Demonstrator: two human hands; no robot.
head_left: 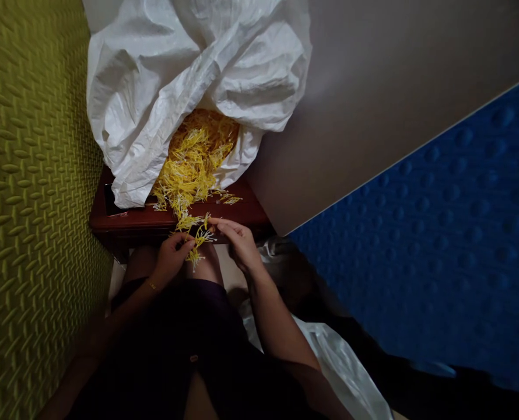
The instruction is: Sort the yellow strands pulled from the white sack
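A large heap of yellow, white-tipped strands (pixel 189 160) spills from a white woven sack (pixel 154 76) onto a dark red wooden table (pixel 154 220). Above my lap, at the table's near edge, my left hand (pixel 172 255) pinches a small yellow cluster (pixel 203 236) of these strands. My right hand (pixel 239 240) is just to the right, its thumb and index finger closed on the upper right part of the same cluster. Strands trail between the cluster and the heap. A few loose strands (pixel 231 199) lie right of the heap.
A dark phone-like object (pixel 113 199) lies at the table's left end. A yellow-green textured surface (pixel 36 163) rises on the left. On the right are a grey panel (pixel 351 93) and a blue bumpy surface (pixel 443 233). White plastic (pixel 338 356) lies low at the right.
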